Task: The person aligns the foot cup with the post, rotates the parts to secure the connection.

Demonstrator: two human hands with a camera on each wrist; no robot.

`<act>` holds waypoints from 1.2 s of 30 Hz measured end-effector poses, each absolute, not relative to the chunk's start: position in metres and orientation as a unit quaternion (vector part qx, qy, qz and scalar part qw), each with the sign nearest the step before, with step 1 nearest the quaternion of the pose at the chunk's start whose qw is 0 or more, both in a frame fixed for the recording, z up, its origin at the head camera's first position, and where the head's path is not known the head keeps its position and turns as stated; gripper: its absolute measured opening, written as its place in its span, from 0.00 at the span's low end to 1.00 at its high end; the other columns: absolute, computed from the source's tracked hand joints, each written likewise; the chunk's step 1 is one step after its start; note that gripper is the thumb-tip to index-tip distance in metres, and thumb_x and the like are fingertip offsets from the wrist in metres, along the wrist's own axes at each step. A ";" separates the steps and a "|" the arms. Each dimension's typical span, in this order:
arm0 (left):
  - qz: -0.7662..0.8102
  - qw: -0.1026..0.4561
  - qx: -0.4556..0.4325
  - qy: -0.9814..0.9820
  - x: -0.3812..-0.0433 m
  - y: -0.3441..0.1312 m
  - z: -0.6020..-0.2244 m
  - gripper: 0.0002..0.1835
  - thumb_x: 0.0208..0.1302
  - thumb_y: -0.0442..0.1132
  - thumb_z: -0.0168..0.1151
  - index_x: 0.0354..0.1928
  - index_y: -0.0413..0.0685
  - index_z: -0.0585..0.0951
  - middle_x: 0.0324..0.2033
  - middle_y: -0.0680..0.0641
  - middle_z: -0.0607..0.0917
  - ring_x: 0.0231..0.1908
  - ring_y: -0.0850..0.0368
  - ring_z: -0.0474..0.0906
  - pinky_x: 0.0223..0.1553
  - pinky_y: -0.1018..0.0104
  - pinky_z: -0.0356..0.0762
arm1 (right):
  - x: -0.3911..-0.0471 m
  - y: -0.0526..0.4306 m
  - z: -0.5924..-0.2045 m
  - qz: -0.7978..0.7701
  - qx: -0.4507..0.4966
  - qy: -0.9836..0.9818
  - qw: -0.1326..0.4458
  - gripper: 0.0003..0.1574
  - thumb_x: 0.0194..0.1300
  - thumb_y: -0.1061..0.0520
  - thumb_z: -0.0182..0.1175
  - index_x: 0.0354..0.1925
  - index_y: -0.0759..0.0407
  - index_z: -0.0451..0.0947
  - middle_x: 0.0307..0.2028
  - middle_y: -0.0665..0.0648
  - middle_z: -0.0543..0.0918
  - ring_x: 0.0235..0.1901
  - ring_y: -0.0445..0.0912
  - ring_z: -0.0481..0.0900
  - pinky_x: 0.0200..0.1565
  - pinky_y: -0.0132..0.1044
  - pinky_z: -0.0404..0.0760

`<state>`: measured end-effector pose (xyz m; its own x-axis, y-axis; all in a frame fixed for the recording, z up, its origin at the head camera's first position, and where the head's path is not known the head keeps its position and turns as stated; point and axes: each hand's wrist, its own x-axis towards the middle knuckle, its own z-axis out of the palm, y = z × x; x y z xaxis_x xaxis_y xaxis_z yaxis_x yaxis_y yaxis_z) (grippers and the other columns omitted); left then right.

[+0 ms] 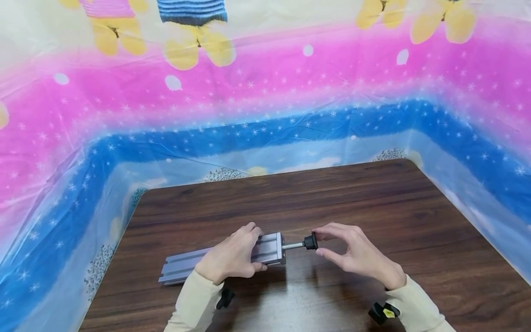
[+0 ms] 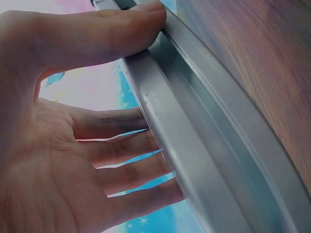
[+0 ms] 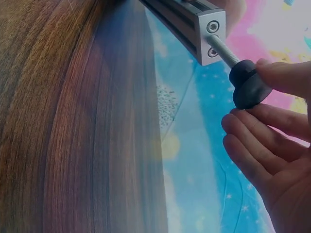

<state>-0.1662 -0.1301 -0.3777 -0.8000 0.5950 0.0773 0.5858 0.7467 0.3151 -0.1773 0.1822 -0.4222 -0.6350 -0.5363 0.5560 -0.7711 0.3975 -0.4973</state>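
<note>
A grey slotted aluminium profile (image 1: 186, 263) lies lengthwise across the front of the table, its end plate (image 3: 212, 29) fastened with two socket screws. My left hand (image 1: 233, 255) grips the profile near that end, thumb (image 2: 131, 34) on the near slotted side and fingers on the far side. Out of the end plate sticks a threaded rod (image 1: 293, 246) carrying a black levelling foot (image 3: 248, 85). My right hand (image 1: 360, 252) pinches the foot's rim between thumb and fingers, the lower fingers extended beneath it in the right wrist view.
The dark wooden table (image 1: 365, 198) reaches back to a printed cloth (image 1: 265, 110) hanging around its far and side edges. A black strap mount (image 1: 381, 313) sits at the right wrist, and another black mount (image 1: 225, 299) at the left.
</note>
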 end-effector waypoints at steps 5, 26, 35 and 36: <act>0.165 0.008 0.321 0.933 -0.167 -0.130 -0.377 0.27 0.49 0.43 0.79 0.45 0.35 0.78 0.37 0.47 0.76 0.32 0.58 0.68 0.35 0.65 0.72 | -0.178 0.182 -0.423 0.377 0.370 -0.839 0.129 0.18 0.65 0.55 0.69 0.53 0.53 0.83 0.45 0.44 0.88 0.43 0.38 0.86 0.45 0.39 0.85; 0.176 0.017 0.303 0.936 -0.165 -0.132 -0.375 0.27 0.49 0.43 0.79 0.47 0.36 0.78 0.38 0.46 0.76 0.32 0.58 0.70 0.35 0.64 0.74 | -0.184 0.179 -0.420 0.374 0.363 -0.846 0.115 0.17 0.67 0.52 0.68 0.53 0.52 0.84 0.45 0.47 0.88 0.44 0.39 0.86 0.46 0.39 0.84; 0.168 0.015 0.298 0.940 -0.166 -0.133 -0.376 0.27 0.49 0.42 0.79 0.47 0.36 0.78 0.37 0.47 0.76 0.33 0.58 0.69 0.36 0.63 0.74 | -0.183 0.179 -0.424 0.374 0.427 -0.804 0.175 0.38 0.54 0.62 0.76 0.63 0.53 0.77 0.55 0.54 0.84 0.53 0.47 0.84 0.52 0.42 0.83; 0.169 0.017 0.298 0.939 -0.166 -0.133 -0.377 0.27 0.49 0.42 0.79 0.47 0.36 0.78 0.37 0.47 0.76 0.33 0.58 0.69 0.36 0.64 0.74 | -0.183 0.179 -0.424 0.374 0.428 -0.804 0.175 0.37 0.54 0.63 0.76 0.62 0.52 0.78 0.54 0.54 0.85 0.53 0.47 0.85 0.51 0.42 0.84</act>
<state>-0.1656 -0.1329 -0.3766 -0.8212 0.5665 0.0686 0.5548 0.7645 0.3281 -0.1829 0.1789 -0.4238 -0.5727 -0.5562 0.6022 -0.8189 0.3541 -0.4517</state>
